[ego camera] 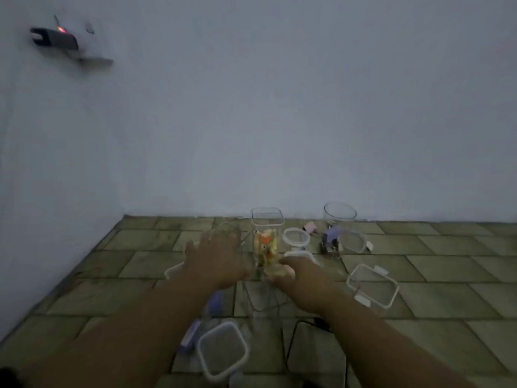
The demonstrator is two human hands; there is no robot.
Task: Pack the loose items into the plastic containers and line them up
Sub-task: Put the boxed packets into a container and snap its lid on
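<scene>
Nearest the wearer, at 6 o'clock of the spread, a square lid [222,348] lies on the tiled floor [140,275], with a purple item [193,334] just beside it at 10 o'clock. Further out, the right hand [293,273] sits at the foot of the tall container [265,247] — fingers curled toward its base, though blur hides whether they clamp it. The container stands upright, long axis vertical, at 11 o'clock from that hand; colourful loose items fill its lower part. The left hand [215,256], fingers spread and holding nothing, lies at the container's 9 o'clock, over a clear tub [229,228]. The right hand is nearer — judged better placed to shift the container. Farthest, at 2 o'clock, a round jar [340,212] stands near the wall.
</scene>
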